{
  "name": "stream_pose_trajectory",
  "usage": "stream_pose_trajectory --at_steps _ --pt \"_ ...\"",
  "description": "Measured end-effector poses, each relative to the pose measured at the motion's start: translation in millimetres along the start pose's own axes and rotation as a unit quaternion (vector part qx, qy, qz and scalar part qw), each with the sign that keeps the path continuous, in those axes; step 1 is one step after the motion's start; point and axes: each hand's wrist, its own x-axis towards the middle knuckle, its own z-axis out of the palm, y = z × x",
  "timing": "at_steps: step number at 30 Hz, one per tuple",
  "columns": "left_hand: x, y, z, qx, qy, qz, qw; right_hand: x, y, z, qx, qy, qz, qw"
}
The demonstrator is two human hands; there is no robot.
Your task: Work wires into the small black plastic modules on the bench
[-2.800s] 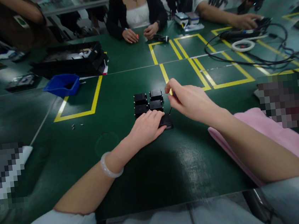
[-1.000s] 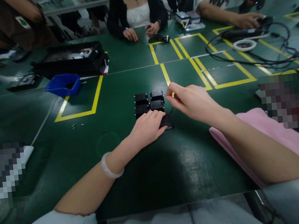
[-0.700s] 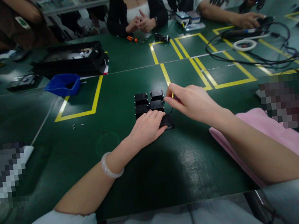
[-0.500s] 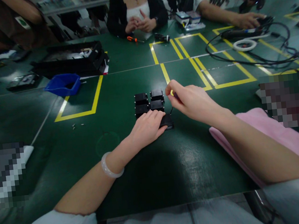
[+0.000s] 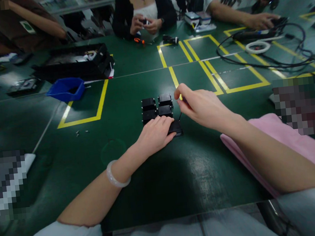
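My left hand (image 5: 155,135) presses down on a small black block (image 5: 175,127) on the green table (image 5: 141,179), its fingers curled over the block. My right hand (image 5: 201,106) is closed around a thin screwdriver (image 5: 180,115) whose dark shaft points down at the block's right edge. Just beyond my left fingers sit several identical black blocks (image 5: 156,106), packed close in a square.
A blue bin (image 5: 66,89) and a long black tray (image 5: 74,63) stand at the back left. A few tiny screws (image 5: 80,132) lie loose on the left. Cables (image 5: 266,57) and a white tape roll (image 5: 257,47) lie at the back right. Three other people work at the far edge.
My fingertips on the screwdriver handle shift slightly, as in turning it; both hands stay in place. The person opposite laid down an orange tool and picked up a small dark part.
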Motion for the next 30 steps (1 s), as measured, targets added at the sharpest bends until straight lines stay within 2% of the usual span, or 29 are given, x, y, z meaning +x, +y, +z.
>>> stream_pose_trajectory --at_steps 6,24,30 --pt "-0.5 -0.3 0.1 -0.006 0.001 0.002 1.0 0.4 1.4 1.0 -0.021 -0.001 -0.006 1.0" --pt "-0.4 -0.2 0.3 -0.002 0.007 0.0 1.0 -0.5 0.2 -0.1 0.016 -0.005 -0.009 1.0" --pt "-0.5 -0.3 0.6 -0.001 0.01 0.002 1.0 -0.1 1.1 0.9 -0.007 -0.004 -0.01 1.0"
